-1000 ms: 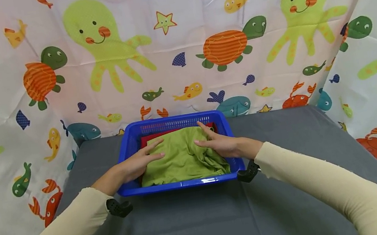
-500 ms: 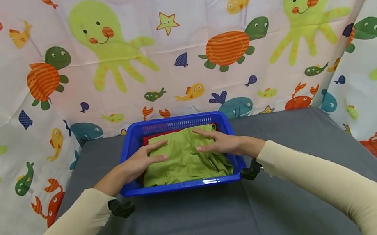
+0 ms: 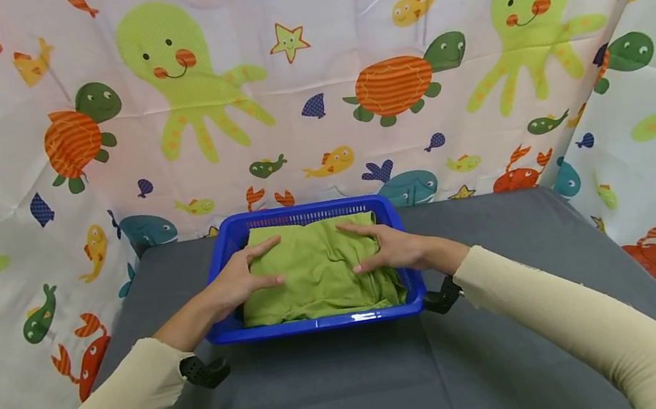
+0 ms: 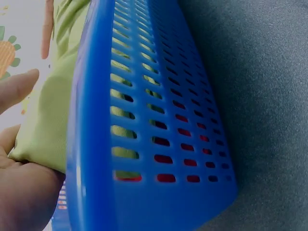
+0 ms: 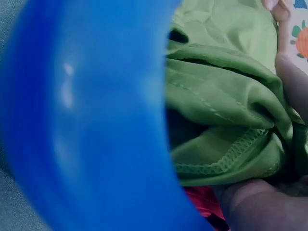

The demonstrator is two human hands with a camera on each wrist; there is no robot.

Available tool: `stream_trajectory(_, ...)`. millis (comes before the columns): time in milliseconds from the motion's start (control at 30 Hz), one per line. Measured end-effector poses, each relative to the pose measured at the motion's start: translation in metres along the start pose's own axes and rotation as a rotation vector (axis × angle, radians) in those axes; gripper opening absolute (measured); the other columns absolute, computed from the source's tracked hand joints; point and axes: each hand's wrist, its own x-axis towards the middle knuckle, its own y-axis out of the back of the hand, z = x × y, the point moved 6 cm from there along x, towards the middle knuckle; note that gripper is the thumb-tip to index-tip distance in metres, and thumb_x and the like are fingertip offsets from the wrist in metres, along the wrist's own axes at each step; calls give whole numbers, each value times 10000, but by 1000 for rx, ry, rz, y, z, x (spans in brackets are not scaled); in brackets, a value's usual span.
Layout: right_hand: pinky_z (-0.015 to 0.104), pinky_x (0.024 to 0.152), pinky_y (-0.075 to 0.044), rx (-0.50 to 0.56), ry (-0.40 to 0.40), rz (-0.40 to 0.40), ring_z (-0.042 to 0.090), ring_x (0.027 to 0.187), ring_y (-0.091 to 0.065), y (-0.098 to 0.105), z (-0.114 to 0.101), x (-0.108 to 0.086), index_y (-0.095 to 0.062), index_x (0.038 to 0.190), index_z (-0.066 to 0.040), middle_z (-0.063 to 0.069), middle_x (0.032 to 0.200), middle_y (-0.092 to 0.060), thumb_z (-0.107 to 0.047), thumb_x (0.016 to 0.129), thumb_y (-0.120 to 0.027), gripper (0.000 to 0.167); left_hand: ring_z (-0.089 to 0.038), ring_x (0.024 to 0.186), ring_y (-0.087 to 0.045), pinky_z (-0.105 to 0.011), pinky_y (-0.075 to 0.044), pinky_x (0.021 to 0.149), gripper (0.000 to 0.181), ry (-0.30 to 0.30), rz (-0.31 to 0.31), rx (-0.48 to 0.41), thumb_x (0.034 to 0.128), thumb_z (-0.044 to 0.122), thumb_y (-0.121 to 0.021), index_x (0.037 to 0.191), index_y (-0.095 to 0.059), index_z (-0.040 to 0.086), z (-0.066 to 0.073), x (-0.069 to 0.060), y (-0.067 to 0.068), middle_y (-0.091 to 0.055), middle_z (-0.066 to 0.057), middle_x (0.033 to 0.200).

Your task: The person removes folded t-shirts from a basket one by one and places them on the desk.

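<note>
A folded green garment (image 3: 313, 272) with stitched seams lies in a blue plastic basket (image 3: 315, 324). My left hand (image 3: 236, 278) rests along its left side, thumb and index finger spread apart over the cloth. Opposite it, my right hand (image 3: 397, 247) touches the right side, where the cloth bunches into folds. In the left wrist view, a corner of the green garment (image 4: 53, 120) lies against the palm. Stitched green folds (image 5: 216, 115) press against my hand in the right wrist view. The other fingers of both hands are partly hidden. Red cloth (image 5: 204, 202) shows beneath the green one.
The basket's perforated front wall (image 4: 154, 106) stands close to the left wrist camera. Grey cloth (image 3: 334, 399) covers the table. A curtain (image 3: 303, 56) with printed sea animals hangs behind and at both sides.
The green garment's far edge has spread farther back and left, covering the red cloth in the head view. My left hand has shifted slightly left; the right thumb sits a little lower.
</note>
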Motion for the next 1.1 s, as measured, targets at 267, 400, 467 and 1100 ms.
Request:
stream_trajectory(267, 536, 1194, -324, 38, 8, 6, 311, 1513, -266, 16, -9, -8, -264, 1613, -319, 47, 1713, -114, -170, 925, -743, 852, -413, 1540, -202, -579, -405, 1132, 792, -66, 20, 2, 952, 72, -688, 1612, -282, 238, 12, -7, 10, -105, -164, 1700)
stream_trajectory(400, 518, 1171, -346, 44, 21, 27, 319, 1479, -314, 25, -16, -10, -270, 1608, -342, 71, 1697, -161, -173, 928, -740, 844, -404, 1532, -227, -589, -377, 1151, 803, -90, 49, 6, 948, 74, -693, 1613, -274, 236, 22, -9, 16, -129, -173, 1692)
stream_trajectory(467, 500, 1157, -363, 63, 25, 36, 320, 1467, -334, 30, -19, -12, -272, 1607, -344, 76, 1691, -171, -166, 928, -738, 843, -399, 1523, -247, -582, -389, 1141, 817, -101, 62, 14, 944, 75, -698, 1616, -263, 235, 27, -10, 19, -137, -170, 1688)
stream_trajectory(1100, 217, 957, -499, 107, 69, 94, 231, 1341, -440, 89, -51, -47, -247, 1622, -286, 89, 1642, -234, -55, 929, -698, 858, -353, 1448, -342, -525, -387, 1145, 932, -196, 120, 105, 887, 120, -773, 1627, -212, 190, 91, 6, 12, -216, -187, 1650)
